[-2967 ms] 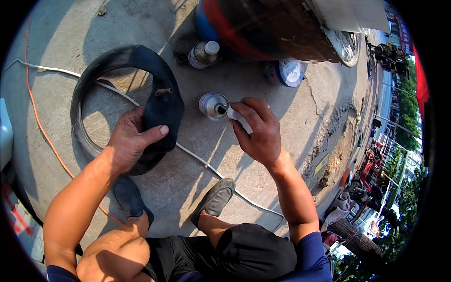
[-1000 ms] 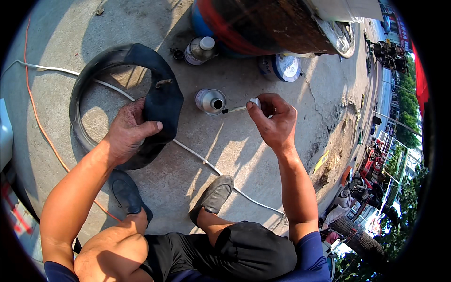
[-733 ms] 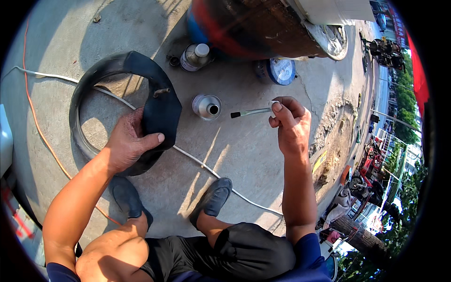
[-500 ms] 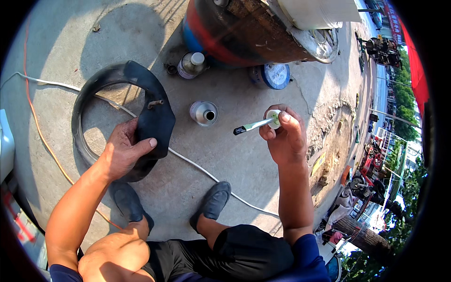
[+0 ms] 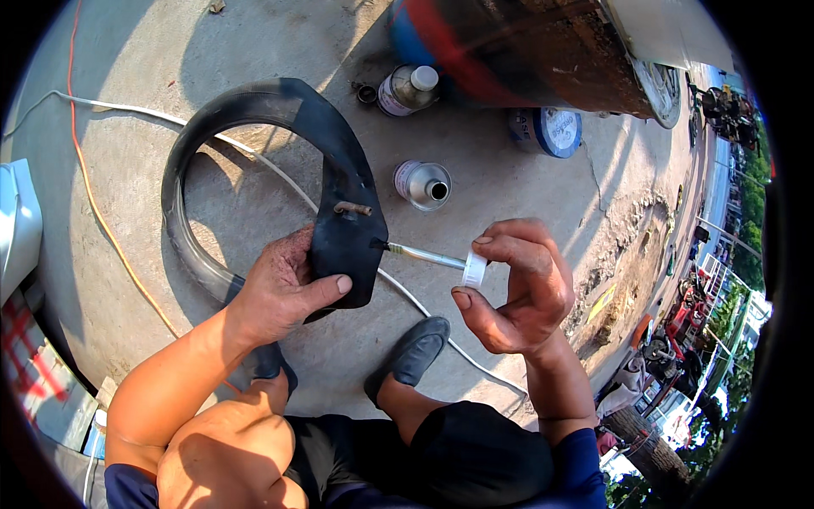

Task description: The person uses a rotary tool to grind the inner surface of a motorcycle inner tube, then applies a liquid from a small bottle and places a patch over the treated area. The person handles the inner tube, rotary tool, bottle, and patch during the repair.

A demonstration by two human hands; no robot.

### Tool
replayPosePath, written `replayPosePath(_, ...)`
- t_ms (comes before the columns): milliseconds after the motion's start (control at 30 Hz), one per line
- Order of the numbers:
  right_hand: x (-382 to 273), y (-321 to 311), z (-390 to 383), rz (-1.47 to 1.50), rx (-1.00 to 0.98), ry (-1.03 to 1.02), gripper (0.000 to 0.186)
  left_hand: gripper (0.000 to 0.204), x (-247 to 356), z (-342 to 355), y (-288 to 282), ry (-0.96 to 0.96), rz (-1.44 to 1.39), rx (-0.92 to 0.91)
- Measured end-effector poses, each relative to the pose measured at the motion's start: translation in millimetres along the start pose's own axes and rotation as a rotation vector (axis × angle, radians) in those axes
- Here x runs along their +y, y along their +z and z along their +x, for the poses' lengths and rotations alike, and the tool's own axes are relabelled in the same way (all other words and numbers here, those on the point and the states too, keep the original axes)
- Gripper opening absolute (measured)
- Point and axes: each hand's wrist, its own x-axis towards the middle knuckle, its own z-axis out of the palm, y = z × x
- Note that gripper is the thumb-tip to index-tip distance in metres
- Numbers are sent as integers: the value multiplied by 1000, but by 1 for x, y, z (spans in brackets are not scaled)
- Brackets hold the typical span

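Note:
My left hand (image 5: 284, 284) grips a black rubber inner tube (image 5: 185, 174) at its flattened section, just below a brassy valve stem (image 5: 353, 209). My right hand (image 5: 513, 284) pinches a white cap (image 5: 472, 269) with a metal-handled brush (image 5: 424, 252) attached; the dark tip touches the tube's black surface. An open metal can (image 5: 422, 185) stands on the concrete just beyond the brush. Behind it is a capped container (image 5: 407, 91) with a small dark round item (image 5: 366, 93) beside it.
A rusty red and blue drum (image 5: 534, 51) stands at the back, beside a blue-lidded tub (image 5: 547, 131). White (image 5: 407, 301) and orange (image 5: 106, 227) cables cross the concrete. A light plastic container (image 5: 13, 220) is at far left; parked vehicles (image 5: 687, 314) are at right.
The brush, earlier out of the can and held in the air, has swung left onto the tube. The tube and my left hand have shifted right in the picture.

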Motion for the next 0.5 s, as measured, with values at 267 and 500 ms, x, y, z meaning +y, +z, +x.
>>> replayPosePath(267,3,13,5,-59,-54,-53,46,46,-13,5,-9,-162,-315,43)
replayPosePath(500,2,19,7,-56,-119,-77,44,46,-19,4,-11,-94,-114,34)
